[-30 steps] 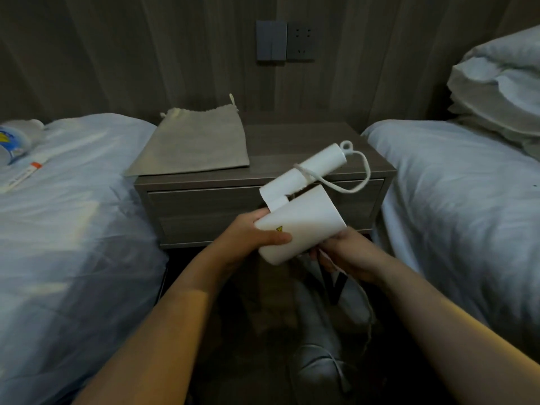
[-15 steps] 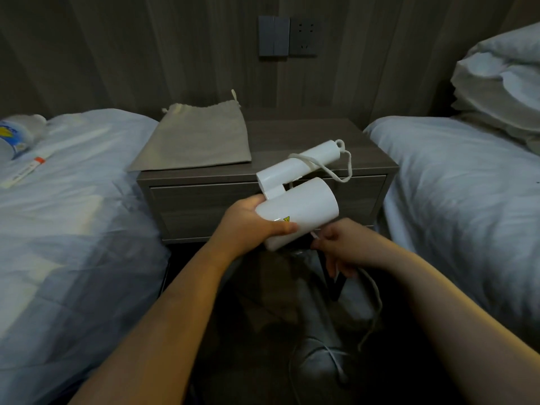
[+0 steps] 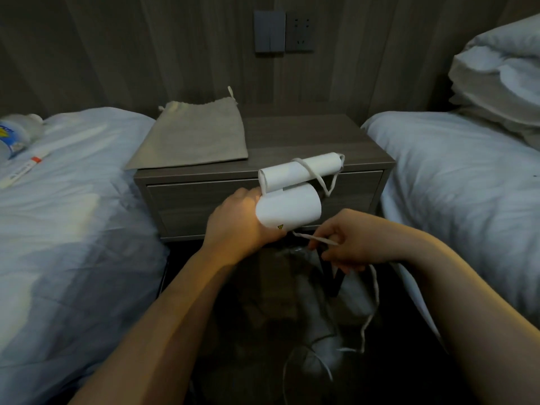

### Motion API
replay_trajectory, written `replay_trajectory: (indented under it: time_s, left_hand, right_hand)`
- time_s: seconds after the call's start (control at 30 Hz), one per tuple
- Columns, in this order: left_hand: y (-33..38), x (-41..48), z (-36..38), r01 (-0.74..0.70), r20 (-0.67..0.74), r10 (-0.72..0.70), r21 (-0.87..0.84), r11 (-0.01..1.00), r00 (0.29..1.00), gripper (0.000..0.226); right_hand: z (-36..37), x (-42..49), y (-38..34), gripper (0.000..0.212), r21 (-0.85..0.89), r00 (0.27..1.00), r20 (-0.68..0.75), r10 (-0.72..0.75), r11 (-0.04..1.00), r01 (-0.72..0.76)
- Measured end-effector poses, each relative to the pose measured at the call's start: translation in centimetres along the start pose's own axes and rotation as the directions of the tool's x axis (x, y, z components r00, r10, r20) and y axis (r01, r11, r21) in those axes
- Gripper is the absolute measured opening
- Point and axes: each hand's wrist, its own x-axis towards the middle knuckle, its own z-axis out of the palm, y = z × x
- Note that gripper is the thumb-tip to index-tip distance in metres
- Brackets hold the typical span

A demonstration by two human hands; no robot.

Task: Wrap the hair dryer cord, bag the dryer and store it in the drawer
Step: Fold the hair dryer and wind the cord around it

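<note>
Frame centre: L hand (image 3: 239, 226) grips hair dryer (image 3: 289, 209), R hand (image 3: 353, 244) pinches cord (image 3: 315, 238); w/ slack, wound loops could slip off.

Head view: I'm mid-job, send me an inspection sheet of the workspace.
Surface: nightstand top carries the cloth bag, lying flat on its left side; drawer closed.
Job's things: hair dryer held in front of the drawer, handle folded against the body.
Clutter: bottle and a thin tube on the left bed.
Hands: left hand grips the hair dryer body; right hand pinches the cord just below it.
Cables: cord looped over the handle; the rest trails from the right hand toward the floor.
Surroundings: right bed, pillows, wall switch and socket above the nightstand.
</note>
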Motion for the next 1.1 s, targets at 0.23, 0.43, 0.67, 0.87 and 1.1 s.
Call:
replay_trajectory:
  time_s: [0.23, 0.43, 0.67, 0.87, 1.1]
  left_hand:
    - [0.3, -0.8, -0.4, -0.153, 0.101, 0.146, 0.07, 0.986, 0.984, 0.07]
    - [0.3, -1.0, -0.3, -0.268, 0.186, 0.253, 0.061, 0.962, 0.95, 0.065]
    - [0.3, -1.1, 0.0, -0.341, 0.237, 0.308, 0.113, 0.933, 0.921, 0.066]
    - [0.1, -1.0, 0.3, -0.401, 0.237, 0.36, 0.155, 0.903, 0.902, 0.066]
    - [0.0, -0.9, -0.1, -0.43, 0.298, 0.386, 0.1, 0.897, 0.873, 0.069]
  right_hand:
    - [-0.4, -0.6, -1.1, 0.037, -0.13, 0.948, -0.297, -0.116, 0.988, 0.081]
    - [-0.6, -0.9, -1.9, 0.022, -0.312, 0.829, -0.549, -0.109, 0.947, -0.083]
    - [-1.6, -1.4, -0.7, 0.02, 0.307, 0.954, -0.269, -0.13, 0.928, 0.213]
    - [-1.6, -0.6, -0.2, 0.018, 0.012, 0.806, -0.591, -0.028, 0.999, 0.044]
    - [-2.0, -0.2, 0.9, 0.026, 0.047, 0.758, -0.651, 0.039, 0.999, -0.011]
